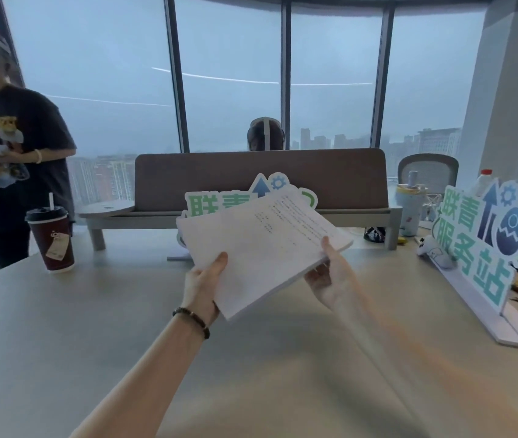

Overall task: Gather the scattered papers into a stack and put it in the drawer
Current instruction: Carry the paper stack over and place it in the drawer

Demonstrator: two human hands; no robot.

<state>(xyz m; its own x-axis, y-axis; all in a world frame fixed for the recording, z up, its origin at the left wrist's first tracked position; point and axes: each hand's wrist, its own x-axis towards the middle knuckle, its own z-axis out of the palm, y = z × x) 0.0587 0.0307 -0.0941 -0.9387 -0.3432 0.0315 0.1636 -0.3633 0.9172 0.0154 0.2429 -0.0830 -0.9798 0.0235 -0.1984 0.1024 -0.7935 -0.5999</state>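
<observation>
Dark red paper cup (51,240) with black lid and straw stands at the left of the pale table (61,327); a person in a dark T-shirt (14,159) stands behind it. Left hand (202,286), beaded bracelet (192,320) at the wrist, grips the near left edge of the paper stack (261,245), thumb on top. Stack held above the table, tilted, printed text on the upper sheet. Behind it, a cut-out sign (219,203) and a grey desk divider (261,181). Right hand (330,276) holds the stack's right edge, thumb on top, fingers beneath; arm blurred. Further right: a pale blue bottle (409,207), a second cut-out sign (485,245) on a white base.
</observation>
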